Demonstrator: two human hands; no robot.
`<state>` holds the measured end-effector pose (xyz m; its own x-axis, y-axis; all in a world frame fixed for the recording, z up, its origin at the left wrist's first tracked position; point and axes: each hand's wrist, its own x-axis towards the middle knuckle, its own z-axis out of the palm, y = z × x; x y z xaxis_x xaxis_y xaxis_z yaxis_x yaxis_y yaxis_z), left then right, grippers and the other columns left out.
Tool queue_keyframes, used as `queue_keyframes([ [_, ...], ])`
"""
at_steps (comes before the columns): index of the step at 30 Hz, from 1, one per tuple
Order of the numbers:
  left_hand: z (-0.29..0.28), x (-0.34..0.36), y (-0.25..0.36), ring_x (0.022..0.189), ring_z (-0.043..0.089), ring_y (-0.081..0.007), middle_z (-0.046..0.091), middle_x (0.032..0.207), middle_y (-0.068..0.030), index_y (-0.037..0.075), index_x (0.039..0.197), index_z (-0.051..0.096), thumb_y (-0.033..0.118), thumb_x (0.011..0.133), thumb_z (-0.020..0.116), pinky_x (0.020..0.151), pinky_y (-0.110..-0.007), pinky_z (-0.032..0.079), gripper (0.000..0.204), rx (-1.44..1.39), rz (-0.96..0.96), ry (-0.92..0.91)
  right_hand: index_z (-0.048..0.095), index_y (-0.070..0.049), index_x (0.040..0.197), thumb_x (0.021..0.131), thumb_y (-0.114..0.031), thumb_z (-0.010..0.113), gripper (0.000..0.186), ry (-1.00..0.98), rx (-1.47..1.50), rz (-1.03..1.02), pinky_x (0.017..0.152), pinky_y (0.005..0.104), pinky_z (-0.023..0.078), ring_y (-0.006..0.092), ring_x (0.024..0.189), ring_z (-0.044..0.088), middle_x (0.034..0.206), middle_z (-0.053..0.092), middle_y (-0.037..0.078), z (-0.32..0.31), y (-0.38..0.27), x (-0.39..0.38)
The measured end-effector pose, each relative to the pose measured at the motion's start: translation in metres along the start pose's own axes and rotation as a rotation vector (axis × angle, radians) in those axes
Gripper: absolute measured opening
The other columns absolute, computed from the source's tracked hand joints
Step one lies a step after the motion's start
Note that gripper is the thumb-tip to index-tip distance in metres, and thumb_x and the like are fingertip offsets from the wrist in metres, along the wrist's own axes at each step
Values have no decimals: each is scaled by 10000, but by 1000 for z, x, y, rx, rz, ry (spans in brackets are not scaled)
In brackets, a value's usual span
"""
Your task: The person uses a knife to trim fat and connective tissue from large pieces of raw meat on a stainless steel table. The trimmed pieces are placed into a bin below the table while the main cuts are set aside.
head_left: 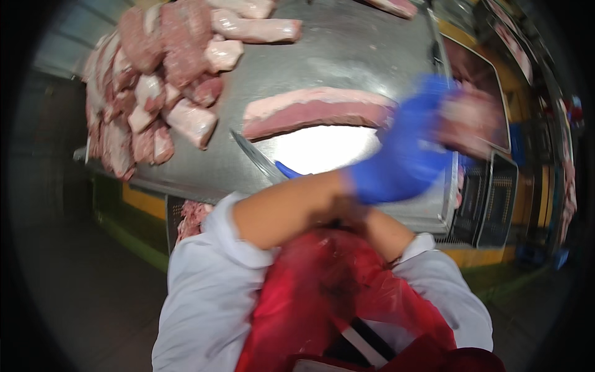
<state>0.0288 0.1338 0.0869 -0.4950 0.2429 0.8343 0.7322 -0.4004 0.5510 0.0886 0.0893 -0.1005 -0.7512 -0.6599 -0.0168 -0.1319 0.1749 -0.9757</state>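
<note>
My left arm reaches across to the right. My left hand (403,149), in a blue glove and smeared by motion, grips a blurred piece of meat (472,121) beyond the table's right edge. My right forearm passes beneath the left one, which hides most of my right hand (289,171); only a blue sliver shows at the lower end of a knife (254,153), seemingly a gloved finger around it. The blade points up and left over the table. A long strip of meat with a pale fat layer (316,113) lies just beyond the knife.
Many pieces of meat (155,74) are heaped at the left of the metal table (328,59). At the right stand a tray of meat (505,93) and black crates (496,201). Meat trimmings (192,218) sit in a container below the table's near edge.
</note>
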Motion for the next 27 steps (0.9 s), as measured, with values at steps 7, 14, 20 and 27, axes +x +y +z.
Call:
queue_keyframes([
  [7, -170, -244, 5, 998, 617, -337, 596, 1083, -187, -11, 1254, 505, 132, 810, 705, 902, -442, 515, 508, 981, -995, -514, 204, -319, 1607, 941, -156, 546, 767, -252, -5, 624, 668, 339, 556, 181, 582, 647, 810, 702, 131, -124, 17, -279],
  [14, -109, -269, -11, 958, 618, -402, 613, 990, -193, 41, 1040, 557, 190, 773, 693, 845, -503, 518, 335, 1098, -1076, -662, 203, -302, 1594, 1005, -257, 477, 652, 19, -437, 456, 860, 530, 512, 458, 880, 674, 974, 679, 298, -107, 50, -176],
  [20, -94, -230, -8, 912, 656, -424, 665, 989, -238, 33, 1086, 556, 201, 787, 720, 786, -536, 519, 380, 1303, -1174, -618, 139, -395, 1596, 974, -76, 377, 738, -137, -695, 460, 810, 486, 541, 393, 905, 689, 1028, 678, 240, -101, 40, -120],
  [27, -118, -237, -3, 854, 675, -430, 688, 942, -232, 26, 1082, 548, 231, 842, 695, 759, -522, 540, 349, 1433, -1071, -394, 124, -351, 1609, 906, 9, 382, 832, -227, -662, 544, 771, 469, 555, 367, 835, 697, 1016, 681, 237, -103, 25, -182],
])
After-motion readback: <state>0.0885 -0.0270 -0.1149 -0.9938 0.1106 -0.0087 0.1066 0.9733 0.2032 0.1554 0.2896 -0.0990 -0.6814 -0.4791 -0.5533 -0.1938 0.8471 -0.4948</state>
